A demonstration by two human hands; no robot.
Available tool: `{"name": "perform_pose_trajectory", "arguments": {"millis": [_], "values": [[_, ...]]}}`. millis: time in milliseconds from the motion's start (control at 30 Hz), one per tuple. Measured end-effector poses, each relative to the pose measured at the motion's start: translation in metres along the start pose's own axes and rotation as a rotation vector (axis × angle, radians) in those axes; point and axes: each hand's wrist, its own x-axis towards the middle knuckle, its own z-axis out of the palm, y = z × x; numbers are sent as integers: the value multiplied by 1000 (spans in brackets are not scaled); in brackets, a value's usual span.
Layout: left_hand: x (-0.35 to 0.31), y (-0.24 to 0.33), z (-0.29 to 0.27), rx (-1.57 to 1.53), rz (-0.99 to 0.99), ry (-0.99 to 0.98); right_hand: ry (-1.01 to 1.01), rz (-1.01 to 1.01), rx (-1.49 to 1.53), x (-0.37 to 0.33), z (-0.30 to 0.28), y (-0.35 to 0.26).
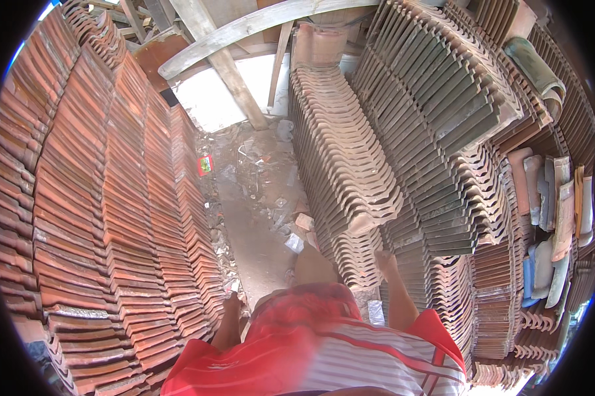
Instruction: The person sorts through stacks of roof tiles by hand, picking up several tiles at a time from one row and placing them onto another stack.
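Tiles (129, 204), red, near left hand (232, 303); pale tile stack (344, 138) near right hand (386, 262); each grip indiscernible.

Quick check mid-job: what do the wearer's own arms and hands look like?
The small, ungloved left hand and small, ungloved right hand are on bare forearms. Above them are short, loose red fabric sleeves, part of a red fabric shirt with white and grey stripes. Finger detail is too small to tell.

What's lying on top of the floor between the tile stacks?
A red-and-green packet, a pinkish chunk, a whitish scrap and scattered rubble. The person's shirt covers the nearest floor, so whatever lies there can't be seen.
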Motion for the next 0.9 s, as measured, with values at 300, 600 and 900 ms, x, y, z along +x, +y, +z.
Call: {"name": "perform_pose_trajectory", "arguments": {"millis": [300,600,900], "values": [[34,204,120,674,730,-198,-128,494,38,-25,92,65],[51,572,329,149,381,-478,-63,712,372,108,117,-48],[-42,808,565,138,481,-644,172,765,780,225,124,-166]]}}
